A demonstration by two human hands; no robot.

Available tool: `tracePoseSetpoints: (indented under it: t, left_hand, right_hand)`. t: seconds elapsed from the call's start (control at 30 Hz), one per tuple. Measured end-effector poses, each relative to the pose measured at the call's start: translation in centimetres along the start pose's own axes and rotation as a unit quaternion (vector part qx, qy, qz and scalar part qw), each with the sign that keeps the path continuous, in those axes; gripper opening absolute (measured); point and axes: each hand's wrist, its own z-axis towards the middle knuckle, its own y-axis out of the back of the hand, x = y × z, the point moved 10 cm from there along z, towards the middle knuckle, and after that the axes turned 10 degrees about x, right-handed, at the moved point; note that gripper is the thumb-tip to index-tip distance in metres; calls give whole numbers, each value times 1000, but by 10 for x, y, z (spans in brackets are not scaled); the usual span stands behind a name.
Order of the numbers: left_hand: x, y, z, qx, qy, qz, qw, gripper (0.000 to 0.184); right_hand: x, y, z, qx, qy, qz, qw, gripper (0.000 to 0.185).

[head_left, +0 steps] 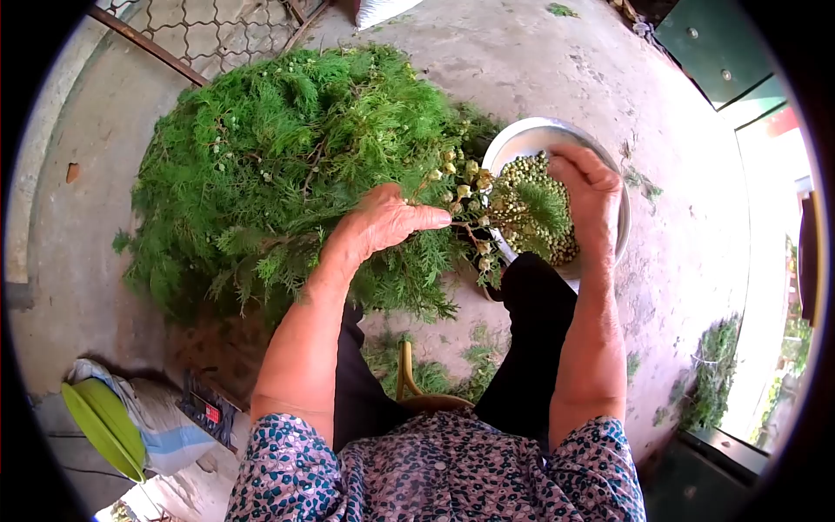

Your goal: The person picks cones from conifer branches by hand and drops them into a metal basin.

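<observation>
My left hand (383, 219) pinches a leafy conifer branch (470, 228) between thumb and fingers. Pale, knobbly cones (470, 170) hang in a cluster along it, and its feathery green tip (537, 207) reaches over a white basin (511, 132). Round green cones (561, 239) fill much of the basin's bottom. Over the basin's right side is my right hand (593, 190), its fingers curled inward and closed; what they hold, if anything, is hidden. To the left, a large heap of cut conifer branches (261, 174) lies against my left forearm.
Loose green sprigs (713, 370) lie on the concrete floor (661, 261) at right. A lime-green plastic item (100, 426) and a sack (170, 426) stand at lower left. Wire mesh (204, 30) lies beyond the heap. My knees flank a yellow curved bar (406, 370).
</observation>
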Motion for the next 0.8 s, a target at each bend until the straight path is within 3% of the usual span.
tracePoseSetpoints:
  t: [0.13,0.27,0.37,0.4,0.47,0.53,0.63,0.7,0.73,0.77,0.8]
  left_hand:
    - [-3,-10,2,38,33,-40,998,63]
    - [-17,-17,0,82,-32,-12,996,56]
    - [-14,-20,10,39,-120,26,992,48]
    - [-14,-24,15,27,-223,45,973,33]
    - [-30,-24,7,15,-324,62,944,25]
    - [-17,-22,14,56,-95,110,988,29]
    - [-47,-21,0,90,-178,8,980,41]
    - [-48,-19,1,84,-172,-21,981,51]
    - [-38,-21,4,94,-137,-33,986,50]
    - [-29,-24,6,104,-101,-44,988,49]
    - [-44,-18,-4,70,-150,-100,981,44]
  right_hand:
    - [37,-55,-10,174,98,-2,980,23]
    - [44,-67,-15,185,81,4,979,25]
    - [46,-68,-18,186,114,-33,975,26]
    - [45,-67,-18,173,132,-39,975,25]
    - [50,-62,-18,149,173,-73,971,22]
    - [47,-56,-17,119,153,-52,980,21]
    - [43,-47,-18,57,149,-14,987,17]
    - [8,-28,-20,-55,-21,68,996,12]
    - [-6,-12,-16,-101,-30,207,973,9]
    - [-18,8,-13,-139,-63,205,967,9]
    - [-31,25,-9,-165,-37,232,958,9]
